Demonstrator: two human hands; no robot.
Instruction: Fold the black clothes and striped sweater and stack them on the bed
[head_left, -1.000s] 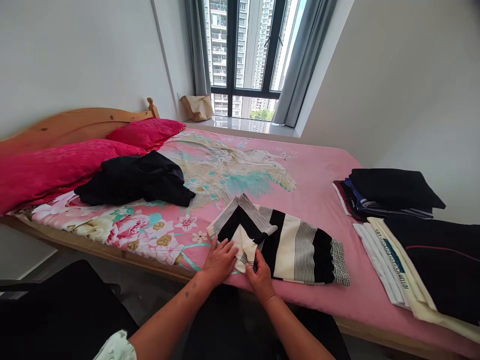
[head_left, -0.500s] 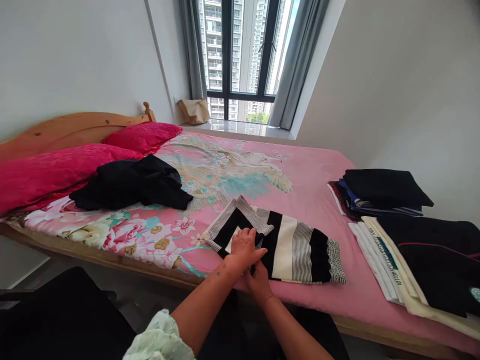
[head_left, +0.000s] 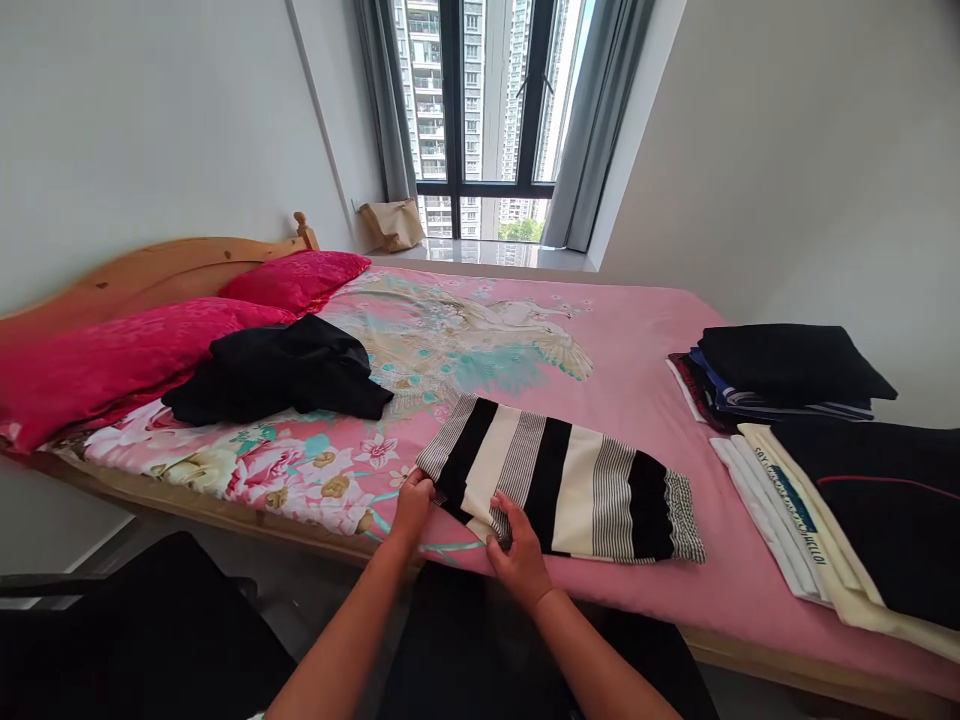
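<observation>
A striped knit garment (head_left: 574, 470) in black, cream and thin lines lies folded into a long strip near the bed's front edge, its ribbed end to the right. At its left end, my left hand (head_left: 414, 508) pinches the near corner. My right hand (head_left: 519, 555) grips the near edge around the middle-left, thumb and fingers closing on the fabric, which puckers there. Whatever lies under the fingers is hidden.
A crumpled black garment (head_left: 281, 370) lies on the bed to the left, by red pillows (head_left: 165, 345). Folded dark clothes (head_left: 795, 365) are stacked at right, with white and cream folded clothes (head_left: 806, 540) nearer. A black chair (head_left: 142, 630) stands at lower left.
The garment's left flap, folded over before, now lies flat in line with the rest. My left hand has moved left from the middle to the garment's end; the right hand stays near.
</observation>
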